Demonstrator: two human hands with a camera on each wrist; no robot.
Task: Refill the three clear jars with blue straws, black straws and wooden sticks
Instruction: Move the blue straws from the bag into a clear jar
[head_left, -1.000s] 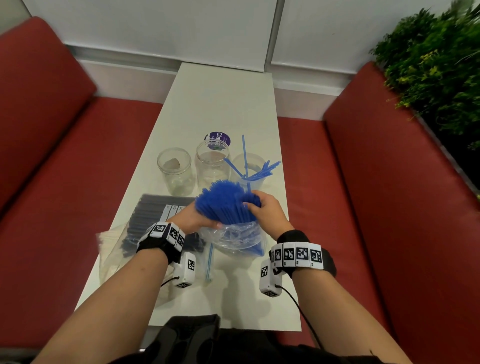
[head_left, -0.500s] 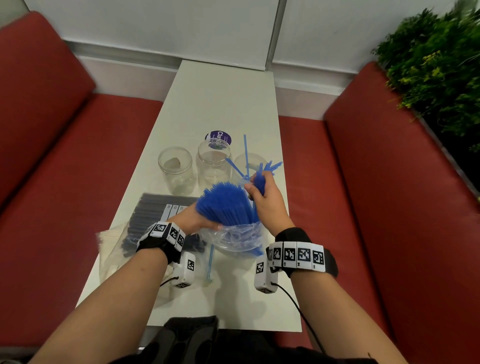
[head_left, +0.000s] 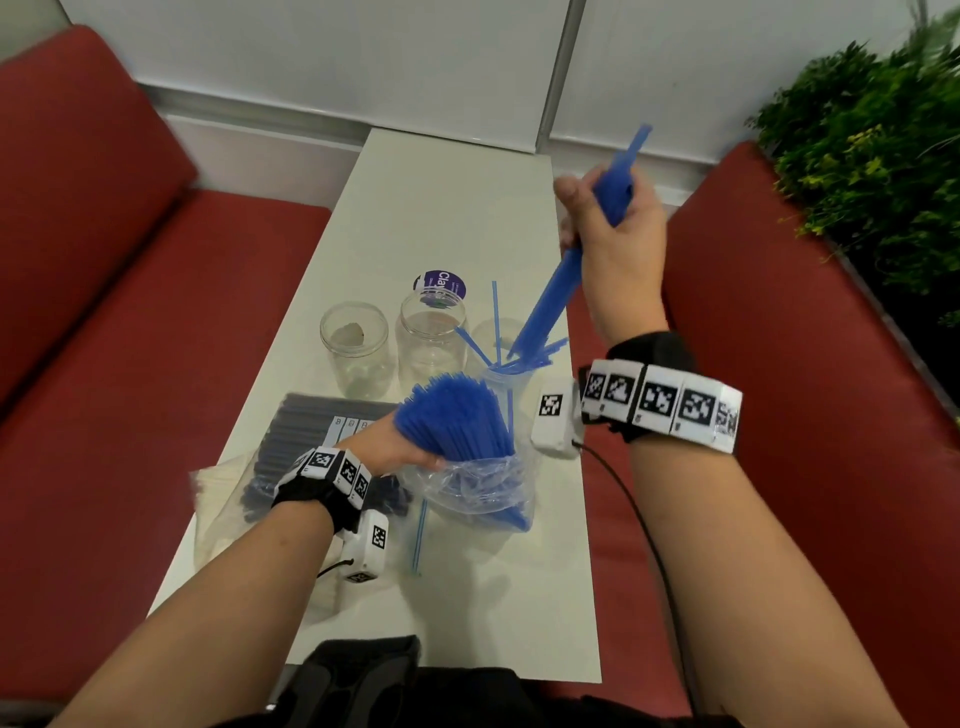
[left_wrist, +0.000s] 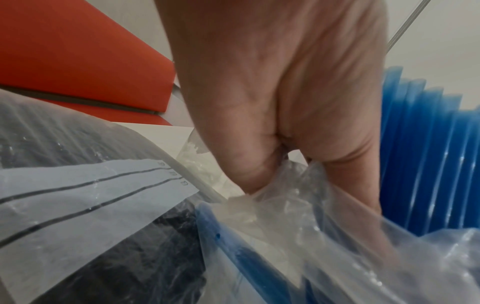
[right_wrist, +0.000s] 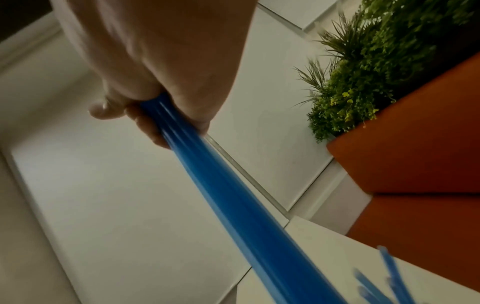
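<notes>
Head: right hand (head_left: 613, 244) fisted round a slim bundle of blue straws (head_left: 550, 296), raised above right clear jar (head_left: 498, 374); purple lid (head_left: 440, 283) reads "Clay...". Left wrist: left hand (left_wrist: 272, 92) pinches crinkly clear bag (left_wrist: 298, 216) of ridged straws. Right wrist: glossy bundle in curled fingers (right_wrist: 145, 121).

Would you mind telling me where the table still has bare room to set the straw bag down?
The far end of the table, beyond the purple lid and the three jars, lies bare. The near edge below the bag of blue straws is partly free. The middle is crowded: jars, bag of black straws, both hands.
</notes>
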